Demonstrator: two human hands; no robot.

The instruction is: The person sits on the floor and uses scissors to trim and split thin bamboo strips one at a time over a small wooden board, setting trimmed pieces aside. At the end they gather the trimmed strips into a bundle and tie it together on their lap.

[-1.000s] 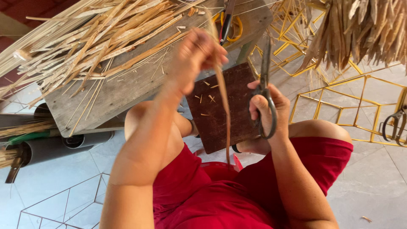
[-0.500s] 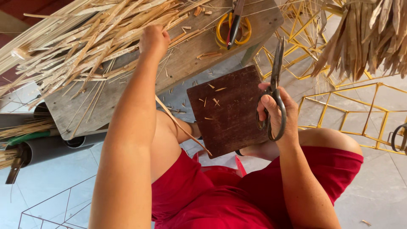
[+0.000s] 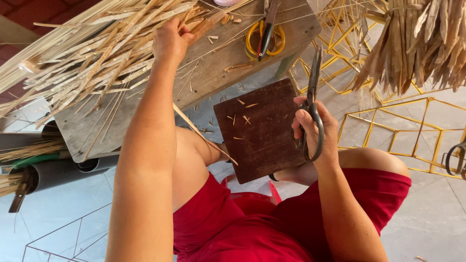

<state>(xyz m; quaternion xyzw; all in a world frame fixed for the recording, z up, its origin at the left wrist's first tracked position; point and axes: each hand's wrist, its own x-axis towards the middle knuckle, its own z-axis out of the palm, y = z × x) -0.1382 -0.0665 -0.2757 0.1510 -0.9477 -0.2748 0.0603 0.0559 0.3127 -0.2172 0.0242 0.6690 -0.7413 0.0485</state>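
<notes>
1. The left hand is stretched out to the pile of bamboo strips on the wooden bench, and its fingers are closed around some of the strips
2. The dark scissors are gripped by the right hand, blades pointing away from the body
3. A dark brown board is rested on the knees, just beside the right hand
4. Yellow-handled scissors are laid on the bench, well apart from both hands

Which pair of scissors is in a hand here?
The dark metal scissors, gripped in the right hand over the brown board. The yellow-handled scissors lie untouched on the wooden bench.
</notes>
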